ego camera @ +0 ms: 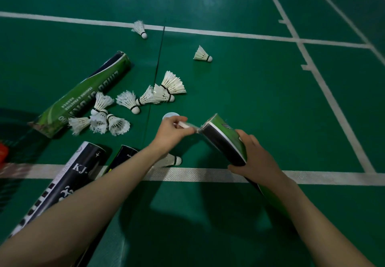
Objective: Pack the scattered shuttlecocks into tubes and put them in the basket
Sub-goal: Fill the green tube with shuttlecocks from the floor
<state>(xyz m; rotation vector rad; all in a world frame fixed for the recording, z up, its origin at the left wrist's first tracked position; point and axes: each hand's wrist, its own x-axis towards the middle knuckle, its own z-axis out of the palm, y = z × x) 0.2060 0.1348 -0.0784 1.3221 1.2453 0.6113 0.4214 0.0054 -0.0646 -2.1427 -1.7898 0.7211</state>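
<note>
My right hand grips a green and black tube, tilted with its mouth up and to the left. My left hand pinches a white shuttlecock right at that mouth. Several white shuttlecocks lie scattered on the green floor: a cluster at the left, a stacked group in the middle, one further off, one on the far white line. Another shuttlecock lies under my left wrist.
A long green tube lies at the left. A black tube and a second dark tube lie near my left forearm. A round pale lid sits behind my left hand. Something red shows at the left edge.
</note>
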